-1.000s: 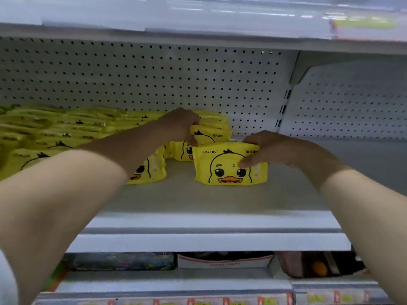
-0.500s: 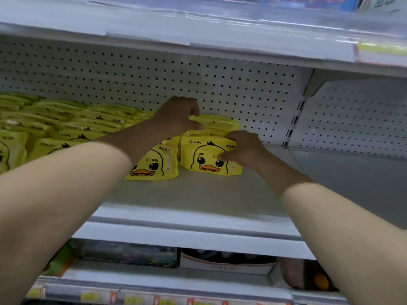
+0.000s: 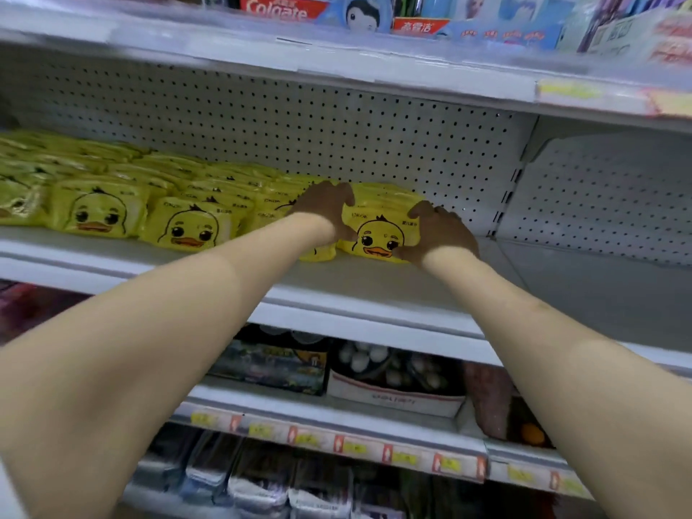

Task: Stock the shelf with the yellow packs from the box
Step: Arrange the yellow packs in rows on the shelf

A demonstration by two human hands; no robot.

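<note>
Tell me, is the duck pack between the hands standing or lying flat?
Standing: the duck pack rests on its bottom edge on the shelf, face outward, left hand and right hand gripping its sides.

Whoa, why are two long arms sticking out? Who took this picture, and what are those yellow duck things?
The camera sits on a person's head and looks forward and down. So you see that person's own two arms reaching out, as if they were yours. There is no robot here, and there is only this one view.

The arms reach to a shop shelf. On it are many yellow packs with a duck face, lined up from the left. The left hand and right hand hold the last pack by its two sides, with the fingers curved round it. It sits on the shelf at the end of the row.

Above are toothpaste boxes. Below are other goods, too blurry to name.
</note>
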